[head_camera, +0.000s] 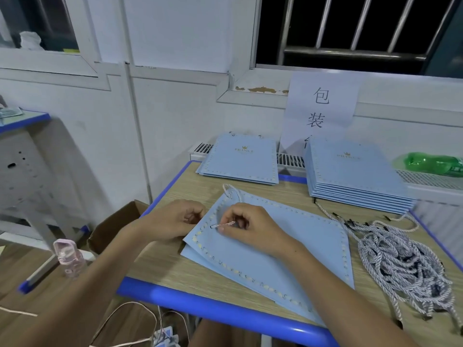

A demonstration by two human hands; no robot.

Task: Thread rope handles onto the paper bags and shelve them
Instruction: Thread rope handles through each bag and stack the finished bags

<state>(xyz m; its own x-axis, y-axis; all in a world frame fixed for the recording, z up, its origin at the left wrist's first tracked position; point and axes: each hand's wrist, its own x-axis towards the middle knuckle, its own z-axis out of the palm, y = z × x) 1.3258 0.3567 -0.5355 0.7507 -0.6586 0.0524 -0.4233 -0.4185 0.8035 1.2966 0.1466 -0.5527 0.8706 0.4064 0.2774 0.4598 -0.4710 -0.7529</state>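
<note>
**Threading the rope end through the bag hole**

The left hand (175, 219) rests at the left edge of the flat blue paper bag (275, 251) on the desk (195, 266); its fingers are curled, and whether they pinch the edge cannot be told. The right hand (248, 226) pinches the twisted rope handle (223, 225) near its tip, at a punched hole. The paper is likely light and creases easily; the rope is limp, so grip close to the stiff tip. The loose rope pile (400, 266) lies right. The hole is hard to make out.
</note>
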